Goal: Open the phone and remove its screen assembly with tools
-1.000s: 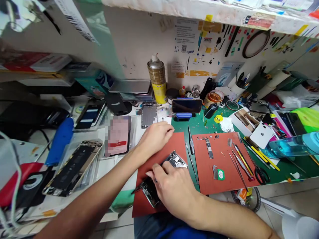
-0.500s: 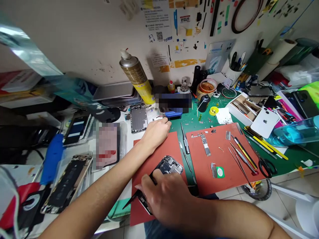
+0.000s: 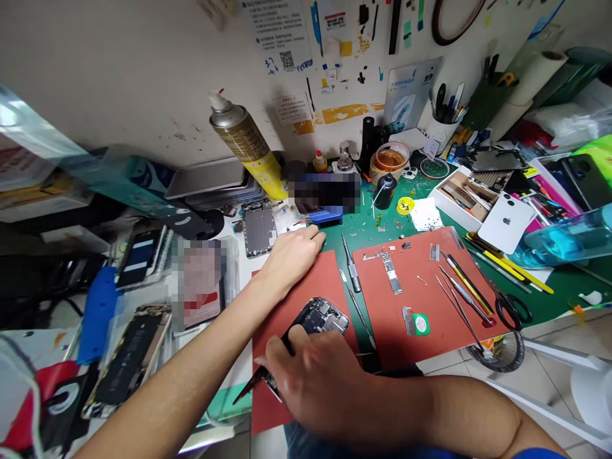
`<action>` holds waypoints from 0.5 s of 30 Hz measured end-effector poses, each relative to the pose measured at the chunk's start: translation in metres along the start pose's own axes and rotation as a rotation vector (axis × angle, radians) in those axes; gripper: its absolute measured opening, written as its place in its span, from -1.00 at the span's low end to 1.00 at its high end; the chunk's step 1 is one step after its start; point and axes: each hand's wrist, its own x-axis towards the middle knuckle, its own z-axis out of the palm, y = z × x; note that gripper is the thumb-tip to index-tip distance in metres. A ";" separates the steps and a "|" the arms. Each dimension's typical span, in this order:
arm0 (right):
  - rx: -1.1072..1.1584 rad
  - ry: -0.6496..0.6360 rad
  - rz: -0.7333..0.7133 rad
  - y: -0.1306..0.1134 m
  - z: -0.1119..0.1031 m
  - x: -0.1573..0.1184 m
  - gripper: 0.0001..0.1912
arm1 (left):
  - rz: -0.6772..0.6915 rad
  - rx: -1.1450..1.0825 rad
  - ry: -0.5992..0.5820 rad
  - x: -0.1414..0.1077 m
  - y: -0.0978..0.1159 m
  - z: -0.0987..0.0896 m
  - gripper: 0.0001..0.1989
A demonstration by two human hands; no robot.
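An opened phone [image 3: 321, 313], its inner parts bare, lies on the left red mat [image 3: 329, 271]. Over its lower part is my right hand [image 3: 310, 376], closed around black tweezers [image 3: 248, 386] whose dark pointed end sticks out to the left beyond the phone. My left hand [image 3: 299, 252] rests at the far edge of that mat, fingers curled and together, close to a blue holder [image 3: 325, 215]. Its fingertips are hidden, so whatever they grip cannot be seen. A grey screwdriver [image 3: 350, 264] and a thin metal pick [image 3: 357, 309] lie to the right.
On the right red mat [image 3: 459, 245] lie a logic board [image 3: 392, 274], a green-labelled part [image 3: 421, 324], tweezers and scissors [image 3: 511, 310]. A spray can [image 3: 248, 143] leans at the back. Opened phones [image 3: 127, 357] crowd the left; a bottle [image 3: 568, 237] lies right.
The view has shifted slightly, so most of the bench appears a little left. Both hands keep nearly the same pose; the tweezers stay in my right hand over the phone.
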 end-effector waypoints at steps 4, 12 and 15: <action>-0.007 0.000 0.003 0.000 -0.003 0.000 -0.85 | 0.044 0.018 0.005 0.003 0.001 0.006 -0.70; -0.005 0.009 -0.003 0.002 -0.003 0.000 -0.86 | 0.070 0.042 -0.003 0.005 0.000 0.010 -0.70; -0.010 0.027 -0.012 0.002 -0.002 -0.001 -0.85 | 0.073 0.050 -0.014 0.005 0.002 0.006 -0.70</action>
